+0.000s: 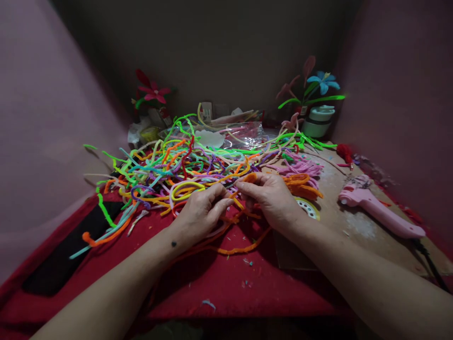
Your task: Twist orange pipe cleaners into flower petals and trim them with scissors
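My left hand (205, 208) and my right hand (269, 191) meet near the middle of the table, both with fingers pinched. Between them they grip an orange pipe cleaner (236, 194), and a loose orange length (244, 249) hangs in a curve below. A folded orange loop shows above my right fingertips. Right behind my hands lies a tangled heap of coloured pipe cleaners (208, 163). Beside my right hand are a bundle of orange pipe cleaners (302, 185), a pink bundle (300, 165) and a round white-and-yellow disc (308, 208), partly covered by my wrist.
A pink glue gun (384, 210) with a black cord lies on a brown board (339, 241) at right. A black flat object (67, 257) lies at left on the red cloth (226, 283). Behind stand a red flower (155, 92), a blue flower (323, 82) and a pale green container (319, 120).
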